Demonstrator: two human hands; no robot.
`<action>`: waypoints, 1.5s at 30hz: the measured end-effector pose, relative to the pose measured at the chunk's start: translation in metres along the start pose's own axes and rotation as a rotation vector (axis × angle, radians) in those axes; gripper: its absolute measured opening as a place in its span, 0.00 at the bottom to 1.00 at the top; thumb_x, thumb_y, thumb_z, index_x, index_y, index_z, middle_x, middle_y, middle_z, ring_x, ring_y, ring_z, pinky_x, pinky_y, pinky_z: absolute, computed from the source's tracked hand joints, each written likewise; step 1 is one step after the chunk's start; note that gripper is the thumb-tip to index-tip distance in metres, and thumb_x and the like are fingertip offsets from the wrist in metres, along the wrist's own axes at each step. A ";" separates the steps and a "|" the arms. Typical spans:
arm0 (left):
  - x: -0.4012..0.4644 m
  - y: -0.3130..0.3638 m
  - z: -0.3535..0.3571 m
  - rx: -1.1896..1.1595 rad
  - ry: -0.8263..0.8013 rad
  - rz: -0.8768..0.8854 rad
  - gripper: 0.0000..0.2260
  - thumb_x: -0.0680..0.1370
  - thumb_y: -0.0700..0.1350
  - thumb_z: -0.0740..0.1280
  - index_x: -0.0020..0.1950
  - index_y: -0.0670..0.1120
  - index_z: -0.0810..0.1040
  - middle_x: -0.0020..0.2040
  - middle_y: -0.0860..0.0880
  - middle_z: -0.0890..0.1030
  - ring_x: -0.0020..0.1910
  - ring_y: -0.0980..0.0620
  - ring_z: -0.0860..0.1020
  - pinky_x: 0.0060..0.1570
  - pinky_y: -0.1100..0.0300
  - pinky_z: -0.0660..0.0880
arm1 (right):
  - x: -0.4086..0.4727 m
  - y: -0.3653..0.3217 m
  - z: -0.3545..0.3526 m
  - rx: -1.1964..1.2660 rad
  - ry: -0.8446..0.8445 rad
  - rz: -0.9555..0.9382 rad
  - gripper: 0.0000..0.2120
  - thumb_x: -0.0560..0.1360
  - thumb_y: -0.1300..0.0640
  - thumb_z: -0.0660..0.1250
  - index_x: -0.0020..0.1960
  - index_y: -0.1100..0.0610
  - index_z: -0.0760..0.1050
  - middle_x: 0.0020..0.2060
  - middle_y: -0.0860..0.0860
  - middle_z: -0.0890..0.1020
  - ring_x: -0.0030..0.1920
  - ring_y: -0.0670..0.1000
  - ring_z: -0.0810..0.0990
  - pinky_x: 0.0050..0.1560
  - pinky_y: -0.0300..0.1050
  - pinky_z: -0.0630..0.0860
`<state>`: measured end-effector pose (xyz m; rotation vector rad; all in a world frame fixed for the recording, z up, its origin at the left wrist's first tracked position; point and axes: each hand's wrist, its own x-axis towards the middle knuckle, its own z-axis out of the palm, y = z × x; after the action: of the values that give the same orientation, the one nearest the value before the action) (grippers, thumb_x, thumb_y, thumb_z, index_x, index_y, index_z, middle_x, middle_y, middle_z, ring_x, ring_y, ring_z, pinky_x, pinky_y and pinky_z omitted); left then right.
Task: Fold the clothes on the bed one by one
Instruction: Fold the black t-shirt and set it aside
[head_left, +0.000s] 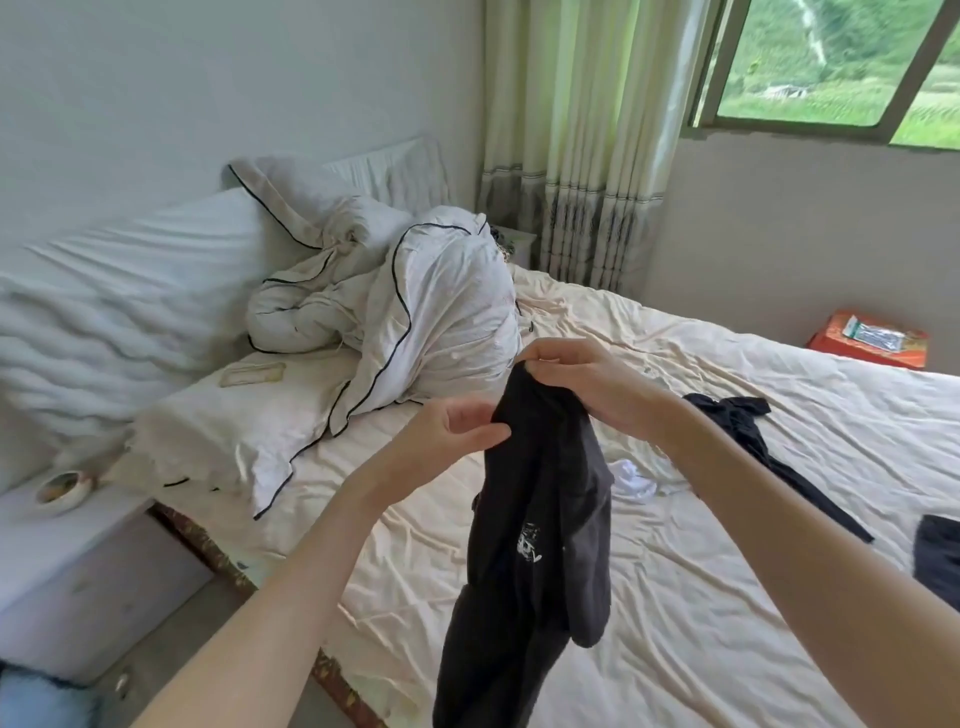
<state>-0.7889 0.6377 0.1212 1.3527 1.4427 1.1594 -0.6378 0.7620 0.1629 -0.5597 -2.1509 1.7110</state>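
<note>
A black garment with a small white print hangs in the air over the bed, bunched and dangling down to the frame's lower edge. My right hand pinches its top edge from the right. My left hand pinches the cloth a little lower on the left side. On the cream sheet behind lie another black garment stretched out, a small white garment, and a dark piece at the right edge.
A rolled white duvet with dark piping and a pillow fill the head of the bed. A white nightstand with a small bowl stands on the left. An orange box sits beyond the bed's far side, under the window.
</note>
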 end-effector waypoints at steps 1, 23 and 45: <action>-0.004 0.002 -0.007 -0.002 0.015 -0.004 0.08 0.78 0.39 0.65 0.55 0.44 0.80 0.50 0.52 0.84 0.52 0.58 0.81 0.51 0.68 0.73 | 0.005 -0.003 0.003 -0.035 0.001 0.001 0.12 0.80 0.64 0.59 0.43 0.56 0.78 0.38 0.51 0.80 0.42 0.49 0.78 0.49 0.44 0.74; -0.038 0.011 -0.059 0.147 -0.033 -0.085 0.11 0.79 0.37 0.64 0.56 0.49 0.80 0.54 0.54 0.83 0.55 0.57 0.80 0.57 0.63 0.73 | 0.042 -0.007 0.006 -0.346 0.062 0.087 0.17 0.76 0.45 0.65 0.39 0.58 0.69 0.34 0.54 0.65 0.36 0.51 0.64 0.42 0.46 0.60; -0.039 -0.026 -0.017 0.035 0.287 -0.013 0.05 0.75 0.37 0.69 0.43 0.47 0.81 0.37 0.56 0.83 0.41 0.59 0.80 0.46 0.65 0.75 | 0.012 -0.016 -0.007 -0.629 -0.061 0.081 0.06 0.74 0.55 0.70 0.39 0.46 0.81 0.36 0.58 0.78 0.35 0.54 0.68 0.36 0.46 0.65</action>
<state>-0.8087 0.5973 0.0989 1.2351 1.6776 1.3679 -0.6459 0.7706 0.1801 -0.7629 -2.7410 1.0643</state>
